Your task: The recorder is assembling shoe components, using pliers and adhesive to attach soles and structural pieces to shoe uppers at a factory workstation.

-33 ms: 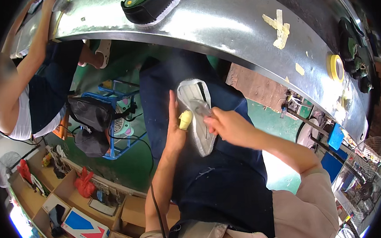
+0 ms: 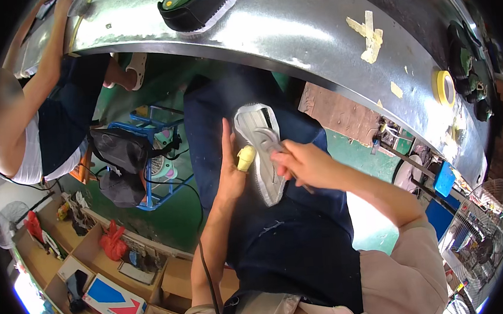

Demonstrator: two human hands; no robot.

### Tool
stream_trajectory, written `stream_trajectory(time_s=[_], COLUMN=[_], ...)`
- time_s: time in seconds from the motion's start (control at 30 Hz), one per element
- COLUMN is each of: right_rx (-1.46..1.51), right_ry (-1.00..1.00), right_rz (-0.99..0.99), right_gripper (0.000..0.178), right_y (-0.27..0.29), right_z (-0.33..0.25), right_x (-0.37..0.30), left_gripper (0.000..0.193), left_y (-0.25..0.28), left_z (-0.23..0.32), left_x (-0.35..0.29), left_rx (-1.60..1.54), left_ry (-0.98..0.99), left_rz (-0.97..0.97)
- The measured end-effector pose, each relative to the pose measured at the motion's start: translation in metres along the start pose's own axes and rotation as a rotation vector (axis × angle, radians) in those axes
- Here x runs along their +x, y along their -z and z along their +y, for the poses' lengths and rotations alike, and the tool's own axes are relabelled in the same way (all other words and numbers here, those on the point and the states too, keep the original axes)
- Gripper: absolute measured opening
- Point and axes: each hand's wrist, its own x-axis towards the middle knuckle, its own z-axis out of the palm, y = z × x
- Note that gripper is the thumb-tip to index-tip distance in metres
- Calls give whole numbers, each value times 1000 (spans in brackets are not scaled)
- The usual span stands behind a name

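Head | right hand (image 2: 308, 164) grips metal tool (image 2: 267, 139), partly hidden | left hand (image 2: 232, 168) at shoe (image 2: 269, 194), grip unclear

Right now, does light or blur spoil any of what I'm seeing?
Head view: glare whitens parts of the metal bench, whose edge bows; a patch of floor beside the lap is washed out; the co-worker's head is blurred; the tool in the right hand looks slightly soft, though its curved head is readable.
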Motion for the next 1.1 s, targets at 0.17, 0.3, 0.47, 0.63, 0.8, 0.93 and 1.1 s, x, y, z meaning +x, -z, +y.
stream_trajectory(time_s=[0.17,0.3,0.47,0.63,0.8,0.93,1.1], right_rx=[-670,-934,-906,-899,-689,-924,-387], right_ry=[803,651,723,525,285,453,-115], right_rz=[444,319,320,215,-174,78,-176], right_gripper=[25,30,32,38,41,37,29], right_y=[4,4,3,18,19,-7,10], right_z=[-12,-8,-9,-18,11,41,2], right_x=[3,34,21,13,-20,-37,-64], left_gripper=[96,100,100,102,100,95,82], left_y=[-6,-11,-19,-1,-12,-18,-45], left_z=[6,-4,23,3,10,-16,-45], left_x=[4,1,-5,1,0,-13,-72], left_rx=[452,413,310,259,76,464,-95], left_ry=[-177,-180,-135,-165,-141,-308,226], left_rz=[-9,5,-124,-92,-42,90,141])
